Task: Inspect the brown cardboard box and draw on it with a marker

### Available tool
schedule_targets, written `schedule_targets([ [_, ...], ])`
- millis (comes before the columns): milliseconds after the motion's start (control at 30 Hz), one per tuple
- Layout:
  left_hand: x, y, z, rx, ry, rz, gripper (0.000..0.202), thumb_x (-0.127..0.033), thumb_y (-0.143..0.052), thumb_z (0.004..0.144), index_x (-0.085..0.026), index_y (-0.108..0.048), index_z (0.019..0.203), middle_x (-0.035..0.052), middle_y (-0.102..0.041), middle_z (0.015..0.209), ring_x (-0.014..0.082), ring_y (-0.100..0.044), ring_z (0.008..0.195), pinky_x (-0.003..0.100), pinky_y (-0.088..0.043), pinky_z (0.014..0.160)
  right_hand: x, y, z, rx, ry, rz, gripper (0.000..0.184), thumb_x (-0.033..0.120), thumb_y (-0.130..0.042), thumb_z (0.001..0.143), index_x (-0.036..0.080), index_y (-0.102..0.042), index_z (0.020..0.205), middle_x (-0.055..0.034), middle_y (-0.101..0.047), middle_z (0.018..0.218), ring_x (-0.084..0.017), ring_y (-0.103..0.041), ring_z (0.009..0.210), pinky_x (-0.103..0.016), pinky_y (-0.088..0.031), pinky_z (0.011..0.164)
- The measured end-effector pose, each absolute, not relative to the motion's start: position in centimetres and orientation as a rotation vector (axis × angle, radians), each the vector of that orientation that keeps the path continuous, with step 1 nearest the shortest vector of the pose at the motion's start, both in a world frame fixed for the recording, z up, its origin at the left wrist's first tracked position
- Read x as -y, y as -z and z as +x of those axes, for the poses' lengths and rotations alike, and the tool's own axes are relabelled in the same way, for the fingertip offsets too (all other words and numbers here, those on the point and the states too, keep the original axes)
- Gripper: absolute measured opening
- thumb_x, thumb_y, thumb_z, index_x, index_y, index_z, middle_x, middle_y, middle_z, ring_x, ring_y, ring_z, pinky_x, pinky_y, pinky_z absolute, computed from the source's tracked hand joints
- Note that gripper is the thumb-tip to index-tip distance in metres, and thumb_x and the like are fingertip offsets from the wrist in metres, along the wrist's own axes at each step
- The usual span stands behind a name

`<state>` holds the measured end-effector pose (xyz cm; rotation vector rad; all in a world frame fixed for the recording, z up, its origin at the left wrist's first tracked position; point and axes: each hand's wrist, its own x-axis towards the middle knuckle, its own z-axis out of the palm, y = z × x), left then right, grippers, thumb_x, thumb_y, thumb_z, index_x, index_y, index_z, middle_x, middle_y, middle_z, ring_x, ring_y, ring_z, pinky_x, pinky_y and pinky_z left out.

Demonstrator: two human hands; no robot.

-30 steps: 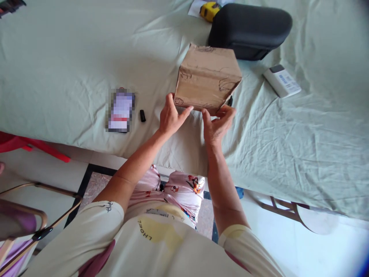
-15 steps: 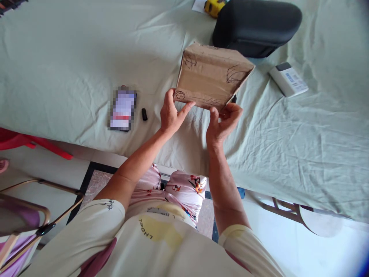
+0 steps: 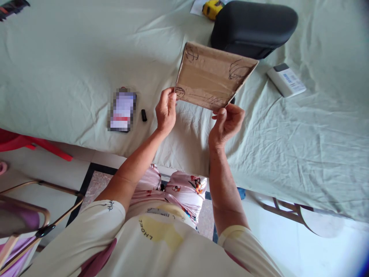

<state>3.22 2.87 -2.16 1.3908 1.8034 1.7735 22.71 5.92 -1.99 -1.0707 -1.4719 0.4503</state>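
Observation:
A brown cardboard box (image 3: 215, 75) is held up over the cloth, one face toward me. Black scribbles mark several of its corners and its lower edge. My left hand (image 3: 166, 109) is closed on the lower left corner, thumb near the edge. At the lower right corner, my right hand (image 3: 226, 123) grips the box with thumb and bent fingers. A black marker (image 3: 233, 100) pokes out above the right fingers, mostly hidden by hand and box. A small black cap (image 3: 144, 115) lies on the cloth left of my left hand.
A phone (image 3: 122, 110) with a blurred screen lies left of the cap. Behind the box are a black padded case (image 3: 253, 27) and a yellow tape measure (image 3: 212, 9). A white box-shaped device (image 3: 286, 80) sits to the right. Pale green cloth (image 3: 302, 154) covers the table.
The box has tilted, so its upper side no longer shows and one face looks squarely at me. My left thumb has drawn back from the lower edge to the corner.

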Motion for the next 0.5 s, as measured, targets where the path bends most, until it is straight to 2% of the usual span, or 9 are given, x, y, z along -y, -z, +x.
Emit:
schedule_targets([
  [200, -3.1, 2.4, 3.0, -1.755, -1.773, 1.319, 0.072, -0.083, -0.021, 0.106, -0.036, -0.06, 0.143, 0.0062, -0.076, 0.128, 0.0198, -0.077, 0.124, 0.031, -0.07, 0.091, -5.8, 2.0, 22.9, 1.542, -0.439, -1.14, 0.056, 0.073, -0.034, 0.109, 0.03, -0.063, 0.128, -0.0049, -0.064, 0.106, -0.019, -0.07, 0.085, -0.041, -0.065, 0.075],
  [300, -3.4, 2.8, 2.8, -1.692, -1.763, 1.32, 0.069, -0.087, -0.028, 0.103, -0.038, -0.055, 0.143, 0.0071, -0.072, 0.134, 0.0203, -0.077, 0.123, 0.031, -0.071, 0.085, -5.6, 1.9, 22.9, 1.554, -0.446, -1.159, 0.054, 0.073, -0.038, 0.108, 0.028, -0.063, 0.123, -0.0037, -0.063, 0.102, -0.018, -0.07, 0.083, -0.039, -0.063, 0.074],
  [400, -3.5, 3.2, 2.6, -1.672, -1.728, 1.353, 0.066, -0.086, -0.03, 0.104, -0.039, -0.053, 0.145, 0.0072, -0.07, 0.135, 0.02, -0.076, 0.124, 0.034, -0.071, 0.092, -5.7, 2.0, 22.8, 1.51, -0.513, -1.139, 0.054, 0.076, -0.045, 0.105, 0.027, -0.062, 0.121, -0.0027, -0.063, 0.1, -0.017, -0.069, 0.079, -0.037, -0.062, 0.073],
  [500, -3.5, 3.1, 2.4, -1.691, -1.722, 1.325, 0.063, -0.082, -0.029, 0.107, -0.038, -0.053, 0.146, 0.0072, -0.071, 0.129, 0.0202, -0.076, 0.124, 0.039, -0.07, 0.1, -5.8, 2.1, 22.8, 1.512, -0.576, -1.121, 0.059, 0.076, -0.048, 0.103, 0.029, -0.059, 0.137, -0.0028, -0.065, 0.102, -0.017, -0.069, 0.078, -0.037, -0.061, 0.072],
])
